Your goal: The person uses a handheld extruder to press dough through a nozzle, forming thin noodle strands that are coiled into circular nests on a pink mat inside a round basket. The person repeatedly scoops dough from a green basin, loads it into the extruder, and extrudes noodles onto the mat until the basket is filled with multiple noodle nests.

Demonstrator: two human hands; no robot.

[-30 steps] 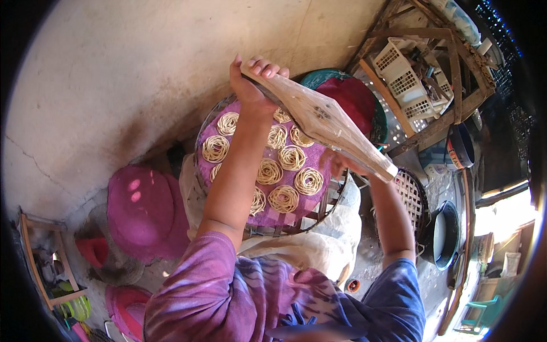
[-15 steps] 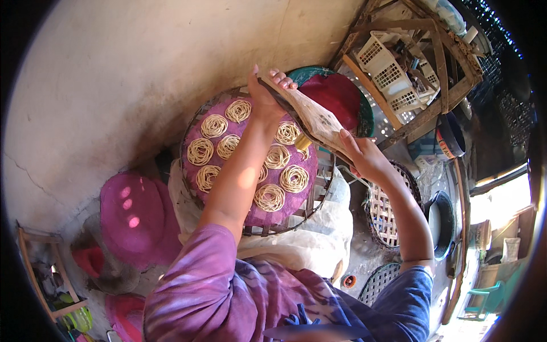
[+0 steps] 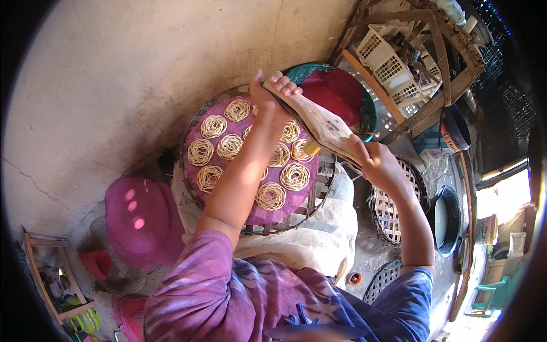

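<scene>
Both my hands are closed round the ends of a wooden hand press (image 3: 323, 121), held tilted above a round woven tray (image 3: 326, 191). My left hand (image 3: 272, 94) grips its far left end. At its near right end is my right hand (image 3: 386, 165), thumb on top. A short yellowish cylinder (image 3: 311, 147) sticks out under the press, close above a coil of noodles (image 3: 300, 150). Several more pale coiled noodle nests (image 3: 295, 176) lie on the purple cloth (image 3: 242, 196) covering the tray. My left forearm hides some of them.
Behind the tray stands a green basin (image 3: 369, 108) with dark red material (image 3: 333, 94). A wooden rack (image 3: 444, 54) holds a white plastic crate (image 3: 387, 60) at far right. Woven baskets (image 3: 393, 219) and a dark tub (image 3: 446, 219) are on the right, a pink covered mound (image 3: 137, 216) on the left.
The press has shifted slightly right and nearer, with both hands on it. A coil now shows beside the cylinder, more fully than before. The view has shifted slightly.
</scene>
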